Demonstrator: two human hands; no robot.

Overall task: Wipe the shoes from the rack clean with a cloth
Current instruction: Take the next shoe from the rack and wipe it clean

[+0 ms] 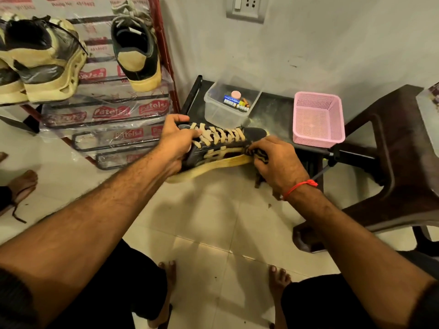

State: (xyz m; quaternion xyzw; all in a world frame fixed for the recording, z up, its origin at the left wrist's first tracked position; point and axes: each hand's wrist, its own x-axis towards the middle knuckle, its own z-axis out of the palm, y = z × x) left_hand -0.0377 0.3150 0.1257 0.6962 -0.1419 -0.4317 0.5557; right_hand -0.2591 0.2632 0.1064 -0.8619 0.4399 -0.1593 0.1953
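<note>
Hands work a black sneaker (221, 148) held in mid-air above a tiled floor (213, 222), near the centre of the view. At about ten o'clock from the shoe's middle, the left hand (177, 141) is wrapped around the heel end, fingers curled over the collar beside the cream laces (217, 136). At about four o'clock, the right hand (276, 162), a red thread (299, 186) tied at its wrist, is clenched around a dark striped cloth (257, 155) and presses it against the shoe's side, just above the yellowed sole (213, 166) near the toe. The sneaker lies level, toe pointing toward three o'clock.

Beyond the shoe, at twelve o'clock, a clear plastic tub (228, 103) holding small batteries sits on a low black stand (273, 108); a pink mesh basket (318, 118) rests on the same stand toward two o'clock. A dark brown plastic chair (392, 162) fills the three o'clock edge. At ten o'clock, a red-framed shoe rack (166, 55) wrapped in printed plastic carries a matching black sneaker (136, 51) heel-out and a pair of grey-and-cream trainers (42, 60). The person's bare feet (167, 271) show at six o'clock.
</note>
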